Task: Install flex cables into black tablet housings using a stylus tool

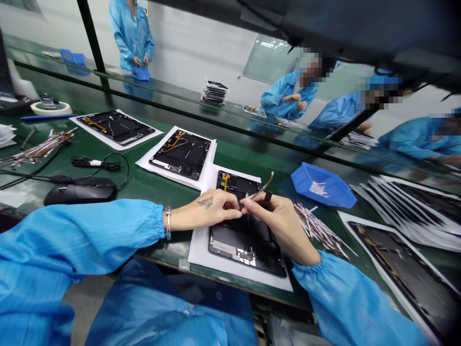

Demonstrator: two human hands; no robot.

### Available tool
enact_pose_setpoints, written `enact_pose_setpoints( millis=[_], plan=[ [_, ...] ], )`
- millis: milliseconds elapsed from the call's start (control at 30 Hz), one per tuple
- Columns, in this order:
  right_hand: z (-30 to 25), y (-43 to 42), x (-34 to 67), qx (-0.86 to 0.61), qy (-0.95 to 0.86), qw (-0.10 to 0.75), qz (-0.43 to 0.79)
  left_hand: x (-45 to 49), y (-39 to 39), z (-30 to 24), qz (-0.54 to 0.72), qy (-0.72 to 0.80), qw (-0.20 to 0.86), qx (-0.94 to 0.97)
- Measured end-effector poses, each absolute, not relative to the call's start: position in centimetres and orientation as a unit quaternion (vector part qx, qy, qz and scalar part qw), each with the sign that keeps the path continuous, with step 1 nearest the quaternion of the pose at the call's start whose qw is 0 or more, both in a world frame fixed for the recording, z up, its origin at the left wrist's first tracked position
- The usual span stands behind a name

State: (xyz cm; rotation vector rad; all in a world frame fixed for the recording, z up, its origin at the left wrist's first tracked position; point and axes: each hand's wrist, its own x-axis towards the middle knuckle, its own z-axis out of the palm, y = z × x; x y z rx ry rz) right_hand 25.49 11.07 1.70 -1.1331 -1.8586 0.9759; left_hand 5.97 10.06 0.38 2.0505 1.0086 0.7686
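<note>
two-handed cable work in hand — r. hand [284, 226] pinches a thin flex cable [264, 188] over a black tablet housing [245, 250] on a white sheet [197, 252]; l. hand [205, 209] close beside, grip unclear — calls for a steady pinch.

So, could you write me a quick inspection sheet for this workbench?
Surface: green workbench, with panels on white sheets.
Job's things: black tablet panel on a white sheet; two similar panels to the left.
Clutter: computer mouse, tape roll.
Hands: left hand over the panel; right hand pinching a thin flexible cable.
Cables: blue tray of cable pieces, loose cable bundle, coiled black cord.
Surroundings: co-workers in blue smocks beyond the bench.
</note>
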Motion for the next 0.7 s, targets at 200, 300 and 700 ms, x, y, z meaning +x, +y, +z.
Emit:
enact_pose_setpoints(
  millis=[200,300,700],
  plan=[
    [1.1,11.1,25.4,-0.421,-0.725,0.384,0.386,6.1,10.0,-0.2,0.326,0.387,0.405,0.762],
    [0.7,11.6,25.8,-0.425,-0.692,0.432,0.391,5.9,10.6,-0.5,0.369,0.398,0.430,0.721],
    [1.0,12.0,26.8,-0.429,-0.777,0.355,0.293,3.9,12.8,-0.3,0.463,0.400,0.401,0.682]
  ],
)
